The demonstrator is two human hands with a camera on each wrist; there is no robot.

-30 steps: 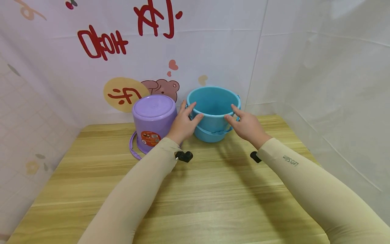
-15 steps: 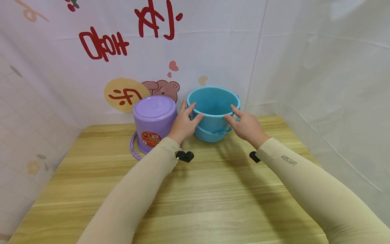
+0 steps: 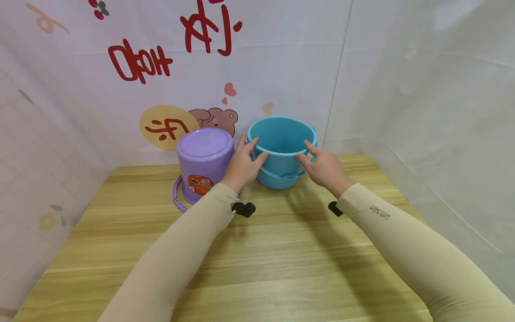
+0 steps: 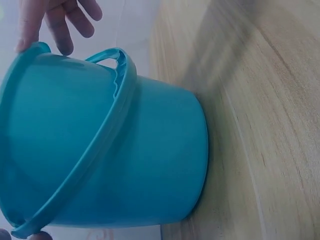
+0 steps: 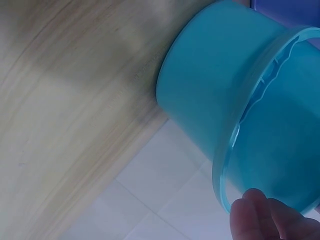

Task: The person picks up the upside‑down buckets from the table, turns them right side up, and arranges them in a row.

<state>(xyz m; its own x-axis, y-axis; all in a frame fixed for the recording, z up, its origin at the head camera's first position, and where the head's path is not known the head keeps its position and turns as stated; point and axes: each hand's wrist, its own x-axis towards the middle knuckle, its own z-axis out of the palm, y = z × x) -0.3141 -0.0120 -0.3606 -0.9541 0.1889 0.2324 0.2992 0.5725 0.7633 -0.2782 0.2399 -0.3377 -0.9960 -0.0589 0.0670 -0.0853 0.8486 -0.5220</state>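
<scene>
A light blue bucket [image 3: 281,163] stands upright on the wooden table, its handle hanging across the front. My left hand [image 3: 243,165] rests on the bucket's left side, fingers spread at the rim and thumb toward the front. On the other side, my right hand [image 3: 325,169] touches the rim with its index finger and thumb extended. In the left wrist view, my right hand's fingers [image 4: 62,32] are spread near the handle's joint. The right wrist view shows several right fingertips [image 5: 255,212] beside the bucket wall. How firmly either hand presses cannot be seen.
A purple bucket [image 3: 205,145] stands upside down directly left of the blue one, its purple handle [image 3: 176,197] lying on the table [image 3: 277,268]. Behind the table hangs a white printed backdrop [image 3: 297,76]. A pale sheet [image 3: 434,147] closes off the right side.
Both hands and both buckets keep their places relative to each other. The head view has tilted slightly, so the scene sits a little lower.
</scene>
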